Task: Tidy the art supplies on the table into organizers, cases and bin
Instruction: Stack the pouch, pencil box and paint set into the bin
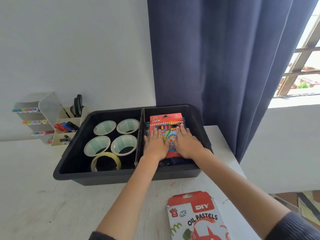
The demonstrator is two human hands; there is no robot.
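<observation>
A black bin (107, 177) stands on the white table, split by a cardboard divider (140, 135). Its right compartment holds a red colored-pencil box (165, 121) lying on top of darker cases. My left hand (156, 144) and my right hand (186, 143) both rest flat on this box, fingers straight. The left compartment holds several tape rolls (104, 127), and a yellowish roll (106, 161) lies nearest me. A red and white oil pastels box (197, 217) lies on the table in front of the bin, at the lower right.
A beige desk organizer (67, 125) with scissors, markers and pens stands against the wall at the left. A dark blue curtain (216, 58) hangs behind the bin. The table's right edge (230, 149) runs close to the bin.
</observation>
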